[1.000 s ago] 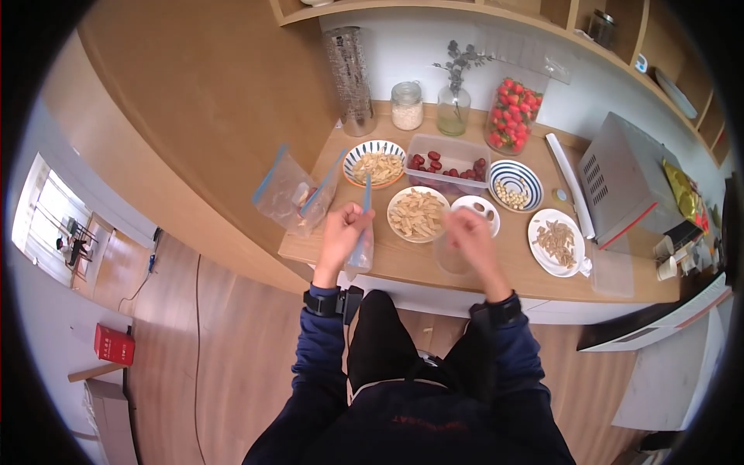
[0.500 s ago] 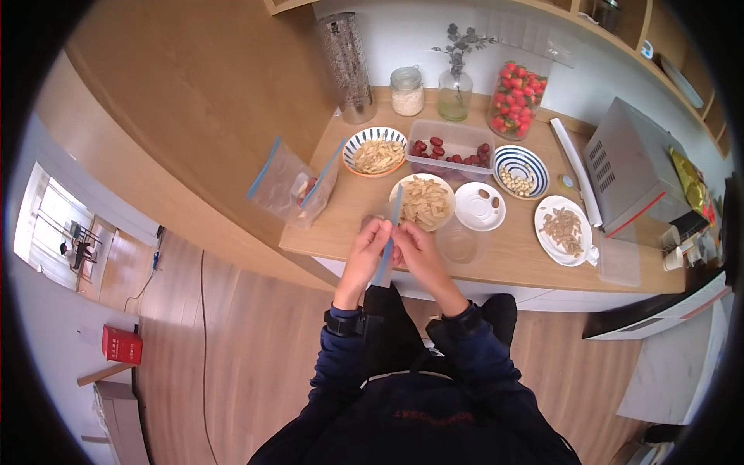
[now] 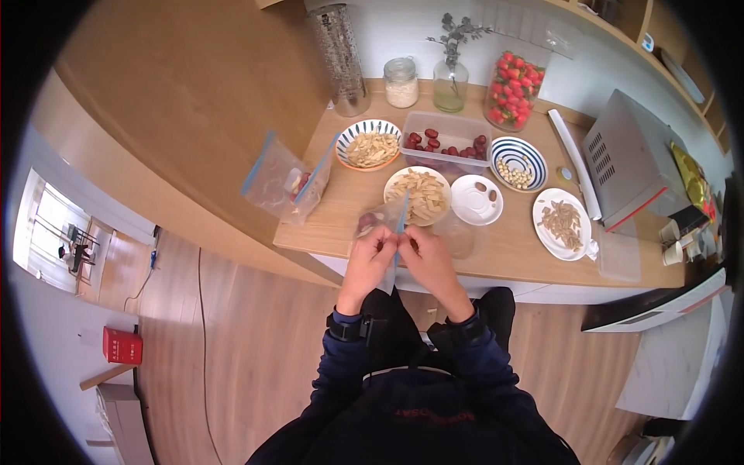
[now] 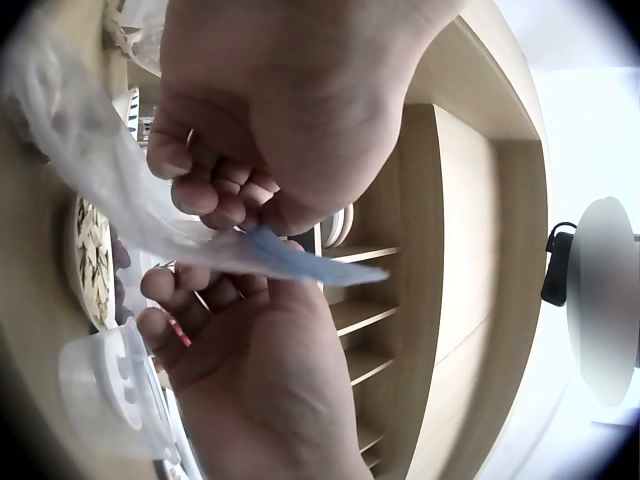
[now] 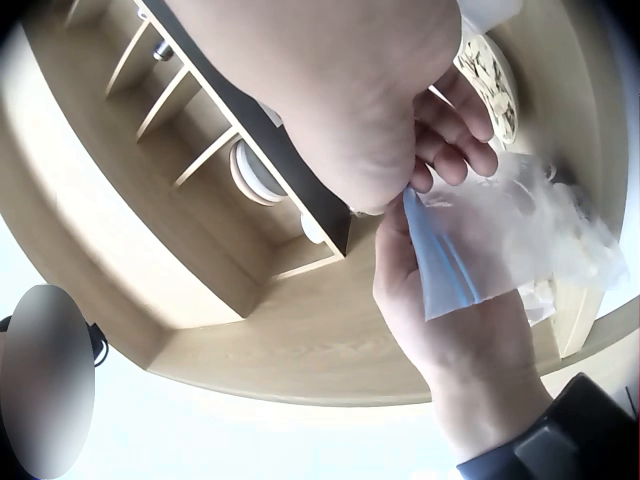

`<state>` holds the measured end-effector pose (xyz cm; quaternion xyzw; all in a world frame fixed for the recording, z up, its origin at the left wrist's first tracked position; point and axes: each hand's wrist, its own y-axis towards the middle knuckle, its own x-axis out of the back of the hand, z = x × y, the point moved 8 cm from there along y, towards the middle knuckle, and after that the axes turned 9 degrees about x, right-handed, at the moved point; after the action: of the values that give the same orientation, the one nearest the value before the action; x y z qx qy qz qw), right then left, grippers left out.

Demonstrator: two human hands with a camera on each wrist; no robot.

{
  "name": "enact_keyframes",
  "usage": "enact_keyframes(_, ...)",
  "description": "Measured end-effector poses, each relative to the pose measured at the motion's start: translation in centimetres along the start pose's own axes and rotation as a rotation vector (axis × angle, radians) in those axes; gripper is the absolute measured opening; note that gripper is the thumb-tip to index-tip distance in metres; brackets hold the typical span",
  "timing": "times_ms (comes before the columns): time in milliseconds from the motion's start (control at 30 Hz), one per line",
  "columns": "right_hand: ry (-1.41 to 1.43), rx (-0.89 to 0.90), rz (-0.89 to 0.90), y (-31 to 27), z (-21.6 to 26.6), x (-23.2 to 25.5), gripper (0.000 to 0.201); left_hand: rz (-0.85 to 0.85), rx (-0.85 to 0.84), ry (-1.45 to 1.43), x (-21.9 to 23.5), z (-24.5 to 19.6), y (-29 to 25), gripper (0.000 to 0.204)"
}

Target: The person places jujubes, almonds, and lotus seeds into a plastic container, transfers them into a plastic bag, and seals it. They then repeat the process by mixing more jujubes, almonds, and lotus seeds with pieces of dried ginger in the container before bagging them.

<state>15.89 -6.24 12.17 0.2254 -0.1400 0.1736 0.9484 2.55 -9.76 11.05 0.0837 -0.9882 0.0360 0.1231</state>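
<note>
Between my two hands is a clear zip bag (image 3: 387, 213) with a blue zip strip, held above the counter's front edge. My left hand (image 3: 370, 262) pinches the strip from one side, thumb and fingertips at the blue edge (image 5: 445, 270). My right hand (image 3: 430, 263) pinches it opposite, its fingertips close against the left ones in the left wrist view. Something dark red shows inside the bag's far end. Just beyond lies a white bowl (image 3: 438, 215) of pale dried slices, with a clear plastic cup (image 3: 460, 240) right of it.
Two filled zip bags (image 3: 267, 182) stand at the left. Behind are a striped bowl (image 3: 349, 159) of slices and a plastic box (image 3: 446, 122) of red dates. Rightward sit a small white plate (image 3: 469, 209), a blue-ringed bowl (image 3: 535, 163) and a white plate (image 3: 572, 246) of brown pieces.
My right hand has come left from near the plastic cup to the bag and pinches its zip strip. The left hand has moved right with the bag, in front of the slices' bowl.
</note>
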Motion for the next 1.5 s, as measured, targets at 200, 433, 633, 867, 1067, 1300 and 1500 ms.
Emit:
enact_keyframes(200, -0.21, 0.091, -0.019, 0.2, 0.1, 2.0, 0.017, -0.257, -0.118, 0.043, 3.8, -0.8, -0.4, 0.017)
enact_keyframes(433, -0.49, 0.154, -0.145, 0.6, 2.2, 7.1, 0.019, -0.328, -0.056, 0.059, 7.8, -2.2, -1.0, 0.02)
enact_keyframes(633, -0.324, 0.591, 0.029, -0.5, 8.7, 4.1, 0.036, -0.303, -0.039, -0.007, 6.6, -2.8, -0.7, 0.022)
enact_keyframes(867, -0.533, 0.447, 0.046, -0.2, 6.2, 4.3, 0.049, -0.304, -0.098, -0.098, 7.0, -2.6, -0.7, 0.022)
enact_keyframes(1067, -0.183, 0.304, 0.05, 1.9, 8.1, 2.5, 0.038, -0.108, -0.1, -0.085, 4.6, -2.2, -0.9, 0.016)
enact_keyframes(1300, -0.25, 0.318, 0.104, 3.6, 6.1, 0.6, 0.026, -0.246, -0.164, 0.18, 7.4, 3.2, -1.1, 0.039)
enact_keyframes(1500, -0.507, 0.298, 0.277, 5.0, 7.6, -1.4, 0.021, -0.195, -0.055, 0.261, 7.1, 6.5, -0.6, 0.05)
